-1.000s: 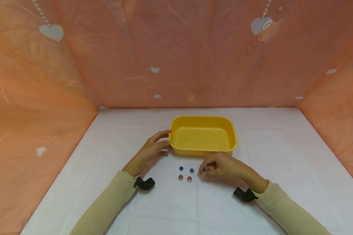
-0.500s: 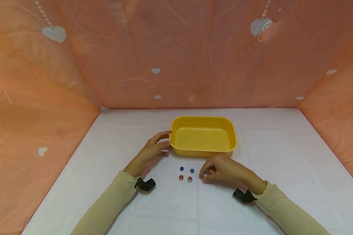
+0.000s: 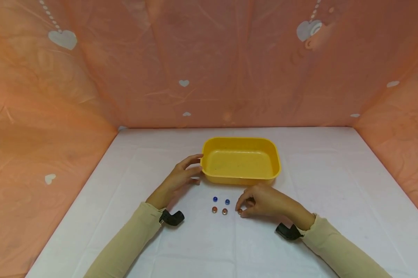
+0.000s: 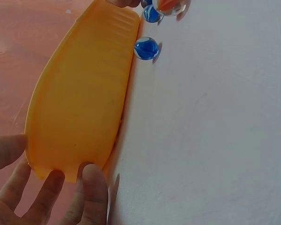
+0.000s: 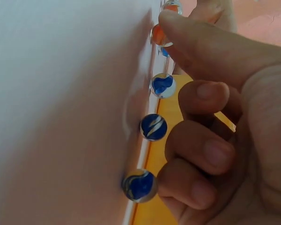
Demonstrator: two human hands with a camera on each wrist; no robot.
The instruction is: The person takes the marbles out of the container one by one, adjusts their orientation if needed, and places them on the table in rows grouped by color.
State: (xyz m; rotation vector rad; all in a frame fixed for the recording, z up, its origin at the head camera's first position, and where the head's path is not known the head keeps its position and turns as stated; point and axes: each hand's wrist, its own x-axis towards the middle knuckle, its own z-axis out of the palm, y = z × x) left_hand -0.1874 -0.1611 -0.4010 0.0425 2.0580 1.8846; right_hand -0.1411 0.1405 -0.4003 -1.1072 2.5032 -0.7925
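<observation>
My left hand [image 3: 179, 179] rests its spread, mostly straight fingers against the left end of a yellow plastic tub [image 3: 241, 180]. In the head view my right hand [image 3: 264, 200] is in front of the tub, low over the cloth. Its thumb and index finger pinch an orange marble [image 3: 240, 211]; the right wrist view shows the thumb tip over that marble [image 5: 160, 36]. Left of it lie two orange marbles [image 3: 224, 211] and two blue marbles [image 3: 227, 202]. Several blue marbles, one of them a swirled marble [image 5: 153, 127], appear beside the curled fingers, hidden in the head view.
A white cloth [image 3: 195, 247] covers the table. Orange sheeting [image 3: 229, 77] with pale hearts stands behind and at both sides. The tub's inside shows only its yellow floor. Black wrist devices [image 3: 172, 218] sit by both cuffs.
My right hand has shifted slightly toward me with the orange marble, which is now lined up with the other orange ones. The blue marble near its fingertips became hidden. My left hand stays put.
</observation>
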